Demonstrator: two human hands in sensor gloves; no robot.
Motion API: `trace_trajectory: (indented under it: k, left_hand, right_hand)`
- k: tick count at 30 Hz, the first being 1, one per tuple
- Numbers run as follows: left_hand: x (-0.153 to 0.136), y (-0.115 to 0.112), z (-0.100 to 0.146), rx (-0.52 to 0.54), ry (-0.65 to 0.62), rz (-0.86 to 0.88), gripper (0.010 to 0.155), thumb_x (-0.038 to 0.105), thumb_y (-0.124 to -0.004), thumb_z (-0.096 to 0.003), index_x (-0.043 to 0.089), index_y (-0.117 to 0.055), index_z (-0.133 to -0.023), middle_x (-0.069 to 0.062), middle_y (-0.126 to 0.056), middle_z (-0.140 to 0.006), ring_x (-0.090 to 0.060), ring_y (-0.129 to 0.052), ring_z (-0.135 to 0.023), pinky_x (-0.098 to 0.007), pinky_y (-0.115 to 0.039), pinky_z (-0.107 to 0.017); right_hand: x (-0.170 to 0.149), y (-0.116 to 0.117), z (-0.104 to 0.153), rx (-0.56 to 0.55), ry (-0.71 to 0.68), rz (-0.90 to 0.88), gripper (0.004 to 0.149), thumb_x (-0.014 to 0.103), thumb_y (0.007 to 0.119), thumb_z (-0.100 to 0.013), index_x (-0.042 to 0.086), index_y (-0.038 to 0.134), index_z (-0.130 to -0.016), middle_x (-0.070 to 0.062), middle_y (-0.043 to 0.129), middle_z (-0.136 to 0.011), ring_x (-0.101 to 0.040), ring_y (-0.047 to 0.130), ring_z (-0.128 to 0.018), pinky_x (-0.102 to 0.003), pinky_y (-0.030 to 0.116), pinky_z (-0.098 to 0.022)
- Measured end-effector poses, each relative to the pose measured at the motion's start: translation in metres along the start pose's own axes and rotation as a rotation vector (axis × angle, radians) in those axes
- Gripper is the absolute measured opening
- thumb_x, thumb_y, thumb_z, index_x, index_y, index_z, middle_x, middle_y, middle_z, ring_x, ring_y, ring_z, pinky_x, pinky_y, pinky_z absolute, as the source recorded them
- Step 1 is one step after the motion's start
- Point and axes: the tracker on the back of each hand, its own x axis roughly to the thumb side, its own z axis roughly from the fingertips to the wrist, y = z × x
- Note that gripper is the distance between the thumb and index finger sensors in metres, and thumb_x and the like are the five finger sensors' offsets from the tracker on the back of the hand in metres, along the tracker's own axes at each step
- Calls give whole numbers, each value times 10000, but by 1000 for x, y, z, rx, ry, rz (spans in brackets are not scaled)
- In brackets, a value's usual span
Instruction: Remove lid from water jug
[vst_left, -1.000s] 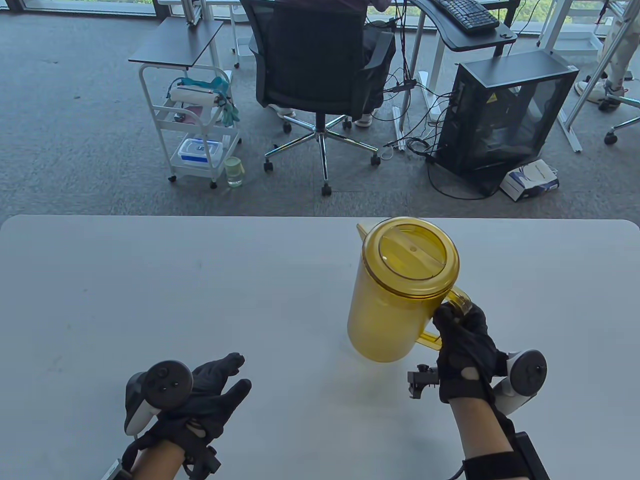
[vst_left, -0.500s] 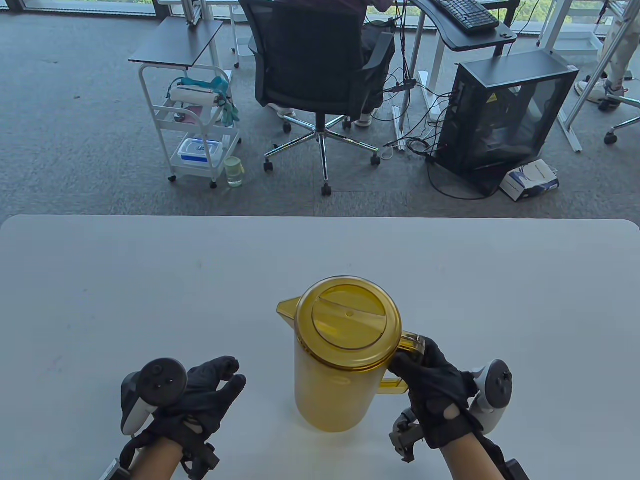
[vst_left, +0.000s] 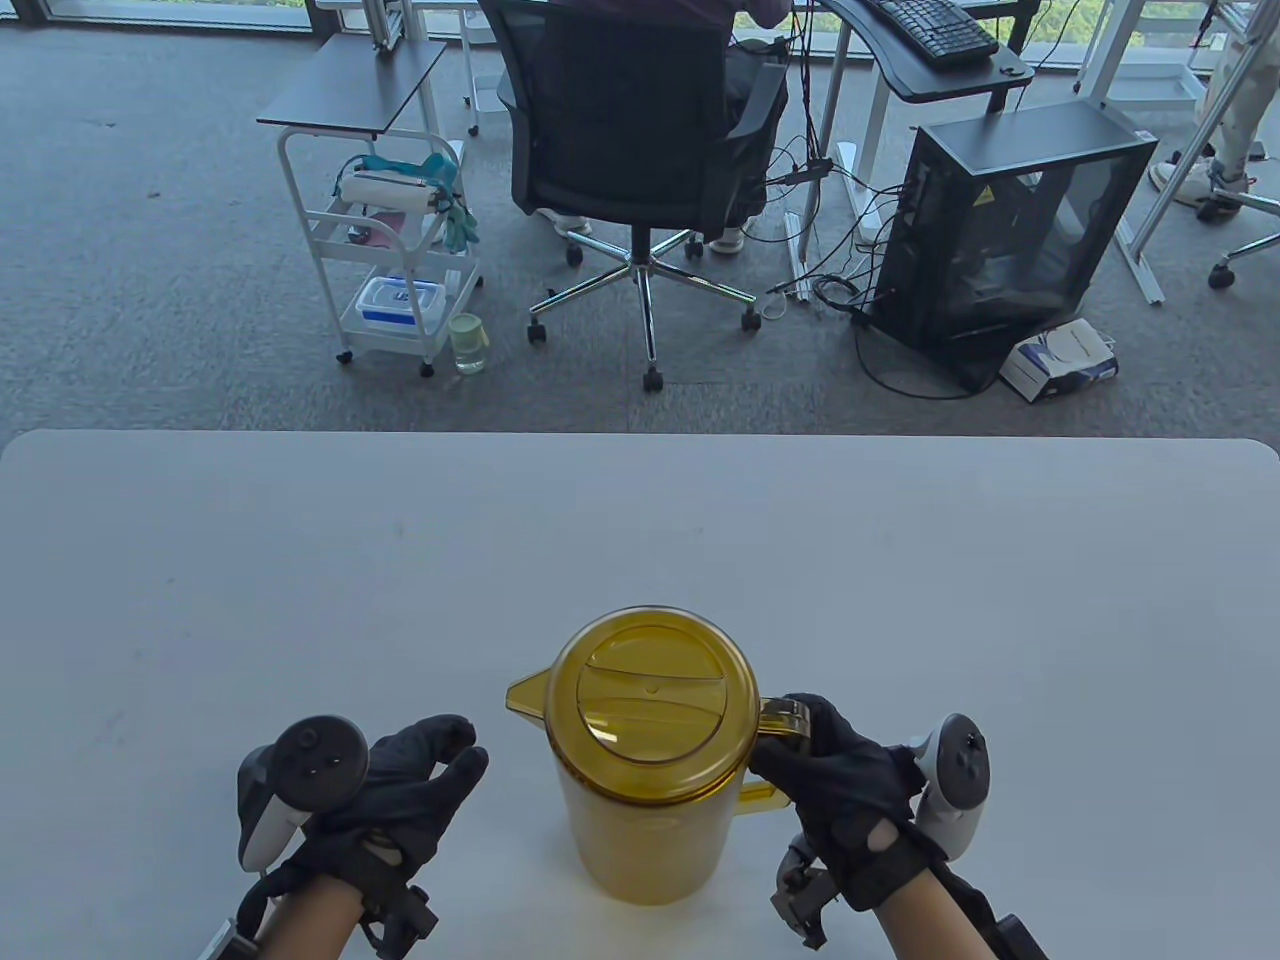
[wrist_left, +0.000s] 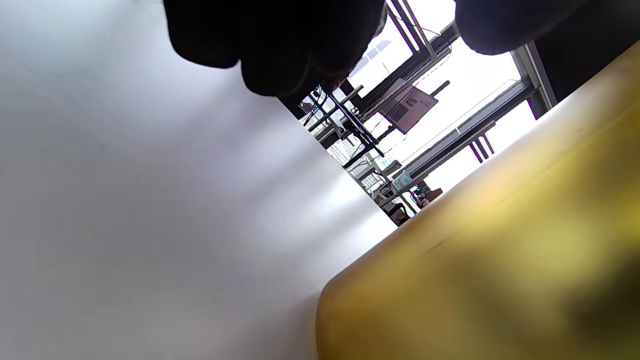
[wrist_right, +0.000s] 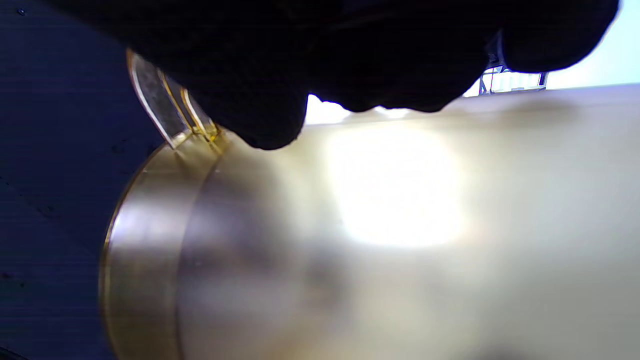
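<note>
Table view: the water jug (vst_left: 645, 790), translucent amber, stands upright on the white table (vst_left: 300, 560) near its front edge, between the two hands, spout pointing left. The lid (vst_left: 650, 690) is seated in the jug mouth. The right hand (vst_left: 850, 785) has its fingers curled round the jug handle (vst_left: 785, 715). The left hand (vst_left: 405, 790) lies just beside the jug without touching it, fingers loosely bent and holding nothing. No writing is legible on the jug or lid; a box (vst_left: 1060, 360) on the floor carries print too small to read, and a yellow warning sticker (vst_left: 985, 195) marks the computer case (vst_left: 1010, 240). Left wrist view: gloved fingertips (wrist_left: 280, 45) hang above the bare table, with the blurred jug wall (wrist_left: 500, 260) at lower right. Right wrist view: the gloved fingers (wrist_right: 280, 65) wrap the handle against the jug wall (wrist_right: 380, 240).
</note>
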Motion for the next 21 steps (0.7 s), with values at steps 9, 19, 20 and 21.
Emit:
trace_trajectory:
  k: [9,19,20,21]
  left_hand:
    - [-1,-2,0,-20,8,16,746,678,-633,-546,123,-608,-1044,-207,-768,-1034,-543,-701,-929,-757,-460,-617]
    - [-42,-7,6,53,308,771,743,677,-617,-565,111,-588,-1045,-209,-758,-1033,-531,-723,-909,-739,-508,-600]
    - [-44,-8,5,62,329,887,742,671,-619,-567,106,-576,-1047,-213,-744,-1038,-536,-709,-913,-740,-501,-600]
    - [-44,-7,4,75,324,960,741,665,-617,-573,101,-562,-1052,-216,-728,-1046,-539,-695,-919,-739,-498,-601]
  right_hand:
    - [0,-1,-4,94,34,43,442,403,860,-487,140,724,-815,-49,838,-714,-281,915,-544,-623,695,-511]
    - [0,-2,-6,120,54,53,447,413,856,-490,144,721,-820,-43,835,-718,-283,916,-551,-618,694,-515]
    - [0,-3,-6,125,55,52,446,412,857,-490,144,721,-820,-44,834,-718,-283,915,-551,-618,694,-515]
    - [0,-3,-7,129,56,52,445,413,856,-491,145,721,-820,-44,834,-717,-282,916,-551,-617,694,-516]
